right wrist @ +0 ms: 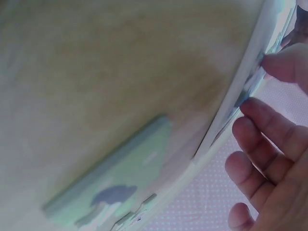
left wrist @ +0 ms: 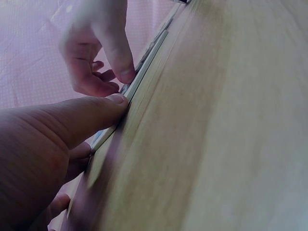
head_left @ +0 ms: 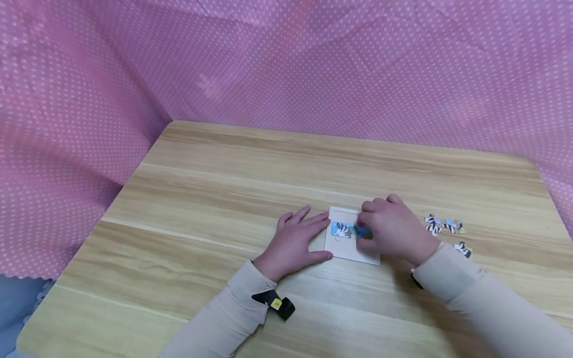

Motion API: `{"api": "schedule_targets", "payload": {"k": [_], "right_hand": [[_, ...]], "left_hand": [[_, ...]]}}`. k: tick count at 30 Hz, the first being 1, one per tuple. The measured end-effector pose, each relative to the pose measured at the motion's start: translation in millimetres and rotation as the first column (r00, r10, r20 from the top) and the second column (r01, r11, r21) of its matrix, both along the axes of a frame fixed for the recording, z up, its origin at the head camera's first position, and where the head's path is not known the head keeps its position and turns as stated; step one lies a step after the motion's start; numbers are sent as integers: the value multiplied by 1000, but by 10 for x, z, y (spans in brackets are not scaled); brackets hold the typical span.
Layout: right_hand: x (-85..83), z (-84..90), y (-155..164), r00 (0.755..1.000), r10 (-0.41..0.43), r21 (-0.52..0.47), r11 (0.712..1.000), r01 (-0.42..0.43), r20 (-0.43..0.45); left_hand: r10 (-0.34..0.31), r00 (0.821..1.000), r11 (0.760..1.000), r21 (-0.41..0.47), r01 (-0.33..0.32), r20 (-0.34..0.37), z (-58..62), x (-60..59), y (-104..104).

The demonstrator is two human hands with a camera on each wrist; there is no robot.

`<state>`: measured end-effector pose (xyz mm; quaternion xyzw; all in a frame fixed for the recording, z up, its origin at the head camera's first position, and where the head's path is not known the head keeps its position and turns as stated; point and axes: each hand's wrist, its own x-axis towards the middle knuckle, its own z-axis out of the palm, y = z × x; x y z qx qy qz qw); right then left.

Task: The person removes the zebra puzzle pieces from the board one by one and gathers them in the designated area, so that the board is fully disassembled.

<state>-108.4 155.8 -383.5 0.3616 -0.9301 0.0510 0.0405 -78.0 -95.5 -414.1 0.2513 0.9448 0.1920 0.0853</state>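
The right hand (head_left: 394, 228) pinches a puzzle piece (head_left: 363, 232) down onto the white board (head_left: 346, 248), at 9 o'clock from its knuckles. The left hand (head_left: 297, 243) lies flat and relaxed, fingers steadying the board's 9 o'clock edge. Loose pieces (head_left: 443, 226) wait on the surface (head_left: 268, 174) at 3 o'clock, nearer the right hand.

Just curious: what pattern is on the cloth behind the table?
Pink cloth with small white dots, clearest in the head view.

A light wooden table (head_left: 224, 189) carries a white puzzle tray (head_left: 346, 248) and loose puzzle pieces (head_left: 443, 226).
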Motion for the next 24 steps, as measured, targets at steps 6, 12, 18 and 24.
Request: {"api": "schedule_targets", "payload": {"k": [6, 12, 18, 24], "right_hand": [[-19, 10, -11, 999, -19, 4, 1000, 19, -46], [-71, 1, -4, 997, -63, -20, 998, 62, -47], [-117, -8, -10, 995, -87, -22, 996, 86, -46], [-121, 8, 35, 993, -116, -56, 992, 115, -15]], "left_hand": [[4, 1000, 1000, -4, -4, -2, 3, -2, -5], [1, 1000, 1000, -7, -1, 0, 8, -4, -2], [1, 1000, 1000, 0, -1, -4, -6, -2, -6], [3, 1000, 1000, -4, -3, -5, -14, -9, -5]]}}
